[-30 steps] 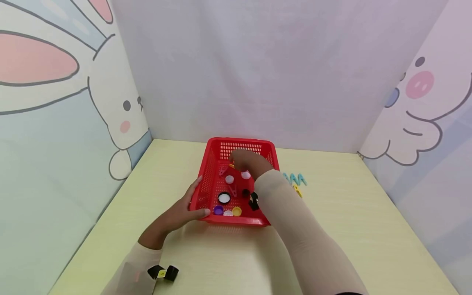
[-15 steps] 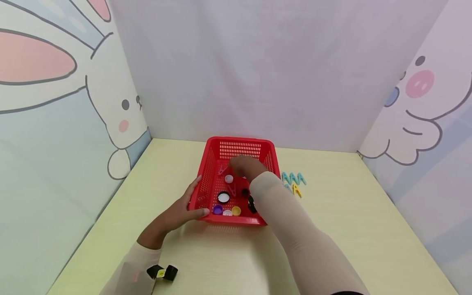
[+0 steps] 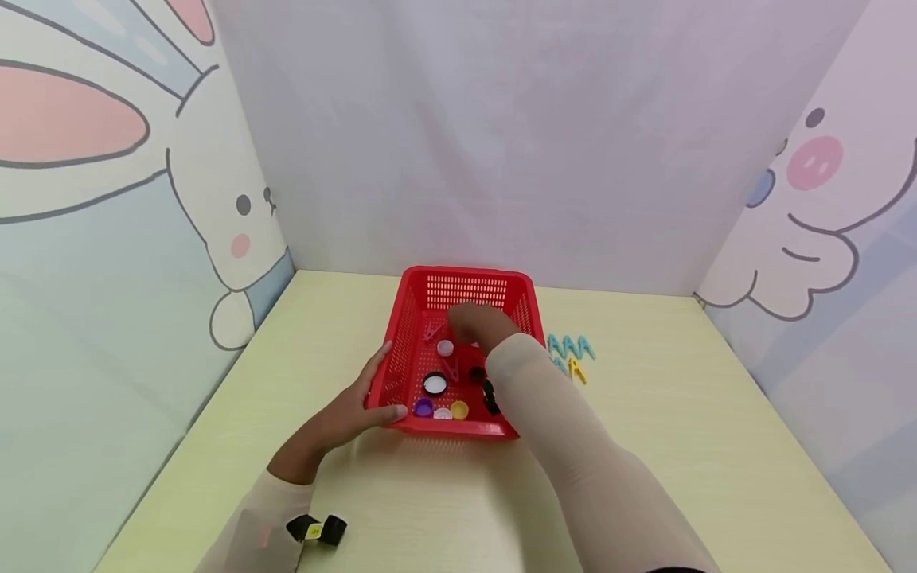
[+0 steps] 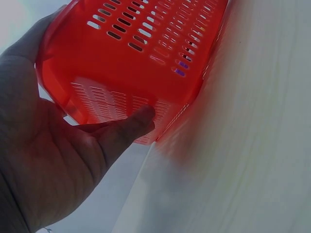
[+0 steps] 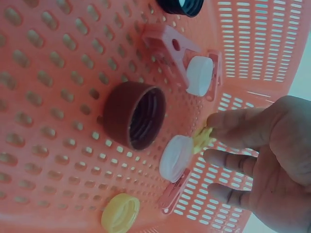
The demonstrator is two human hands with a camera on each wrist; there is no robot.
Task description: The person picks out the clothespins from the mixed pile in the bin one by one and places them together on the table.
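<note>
My left hand (image 3: 351, 414) grips the near left corner of a red perforated plastic basket (image 3: 466, 428). In the left wrist view its thumb lies against the basket's outer wall. My right hand (image 3: 478, 322) reaches into the far part of the basket, its fingertips hidden in the head view. The right wrist view shows those fingers pinching a yellow clothespin (image 5: 202, 141), partly covered, beside a translucent bottle cap (image 5: 176, 158). Close by are a brown bottle cap (image 5: 127, 115), a white cap (image 5: 199, 76) and a pink clothespin (image 5: 163, 43).
Along the basket's near side lie a purple cap (image 3: 423, 407), a whitish cap (image 3: 442, 414) and a yellow cap (image 3: 459, 410). A black-rimmed cap (image 3: 435, 383) sits behind them. Several teal clothespins (image 3: 569, 346) and a yellow clothespin (image 3: 576, 369) lie on the table right of the basket.
My right hand has come slightly lower and nearer inside the basket, and the yellow clothespin at its fingers is now hidden in the head view. The left hand keeps its hold.
</note>
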